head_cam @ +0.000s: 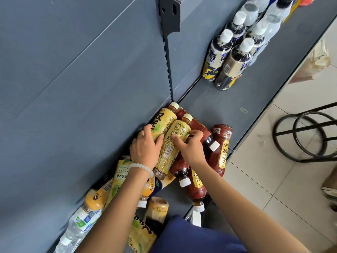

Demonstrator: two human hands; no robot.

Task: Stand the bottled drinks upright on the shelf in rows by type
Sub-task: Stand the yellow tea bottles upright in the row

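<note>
Two yellow-labelled tea bottles lie on a heap of bottles on the grey shelf [228,106]. My left hand [145,148] grips the rear yellow bottle [165,121] against the back panel. My right hand [191,147] grips the front yellow bottle [175,141], fingers curled over its side. Dark red bottles [221,148] lie on their sides beside and under them. More yellow bottles [120,179], an orange-capped one and a clear water bottle [78,223] lie heaped toward the lower left.
A group of dark bottles with white caps [229,55] stands upright farther along the shelf, with clear bottles [269,22] behind them. Bare shelf lies between that group and the heap. A black metal stand [306,136] sits on the tiled floor to the right.
</note>
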